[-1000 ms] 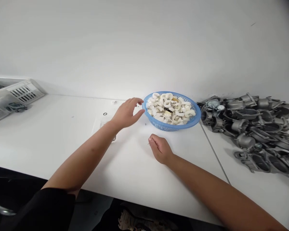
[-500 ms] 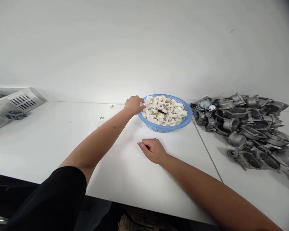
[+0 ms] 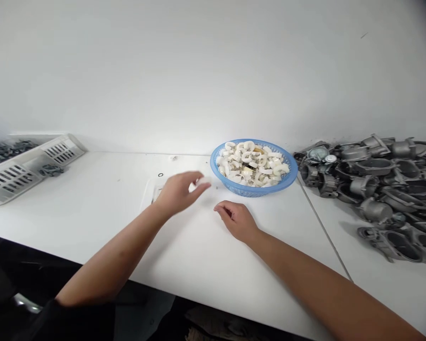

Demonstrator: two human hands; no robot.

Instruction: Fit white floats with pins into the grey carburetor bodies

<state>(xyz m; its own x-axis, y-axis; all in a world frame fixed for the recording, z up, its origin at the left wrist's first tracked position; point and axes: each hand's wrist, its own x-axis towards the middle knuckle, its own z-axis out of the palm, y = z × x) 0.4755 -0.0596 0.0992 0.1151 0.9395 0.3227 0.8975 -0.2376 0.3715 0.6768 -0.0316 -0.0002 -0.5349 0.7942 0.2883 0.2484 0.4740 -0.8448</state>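
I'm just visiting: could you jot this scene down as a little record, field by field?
Left hand: partly curled, a white piece between thumb and fingers
Right hand: curled closed; whether it holds anything is hidden
Blue plastic basket: beyond the right hand, heaped with white, mostly ring-like pieces
Right side: pile of grey metal housings
Far left: slotted white crate holding metal parts
Surface: white table, small black ring lying on it

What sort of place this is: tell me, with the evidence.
Probably a workshop or factory. A blue perforated plastic basket is heaped with white curved plastic-looking pieces, grey hollow metal housings lie piled, and a white slotted plastic crate holds dark metallic parts.
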